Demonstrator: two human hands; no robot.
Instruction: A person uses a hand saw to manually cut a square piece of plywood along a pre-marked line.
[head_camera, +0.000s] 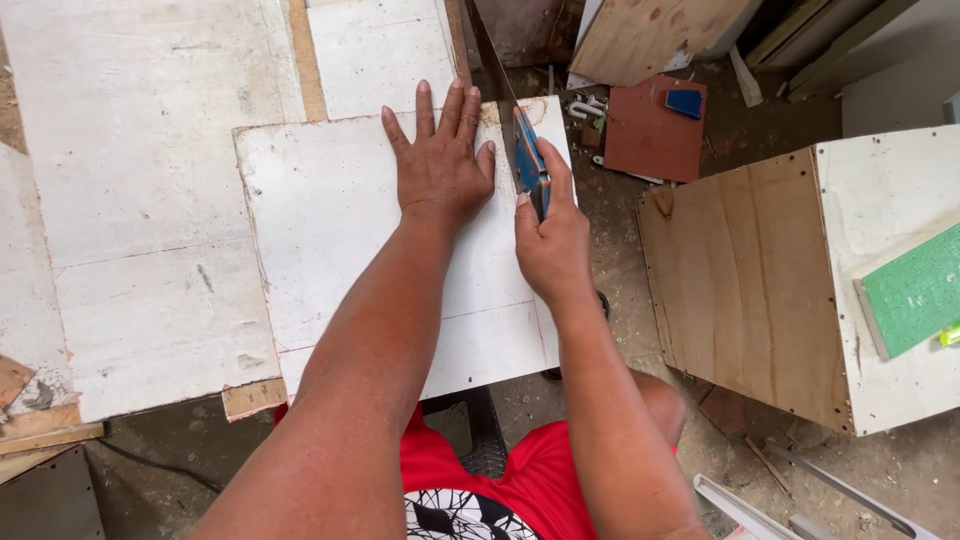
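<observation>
While the left hand (438, 160) presses flat, fingers spread, on the white board (340, 240), the right hand (553, 240) is clamped on the saw (528, 165). Its blade sits at the far edge, so most of the cut looks undone.

Woodworking shop: plywood offcuts (655, 35), sawdust-strewn floor (620, 330), handsaw (528, 160).

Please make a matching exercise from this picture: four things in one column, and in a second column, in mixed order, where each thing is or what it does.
Things:
1. left hand
2. right hand
3. green panel
4. small blue block

Places or states:
A. grips the blue saw handle
B. lies on the reddish-brown square board
C. pressed flat on the white board
D. rests on the wooden box at far right

Pairs: 1-C, 2-A, 3-D, 4-B
</observation>
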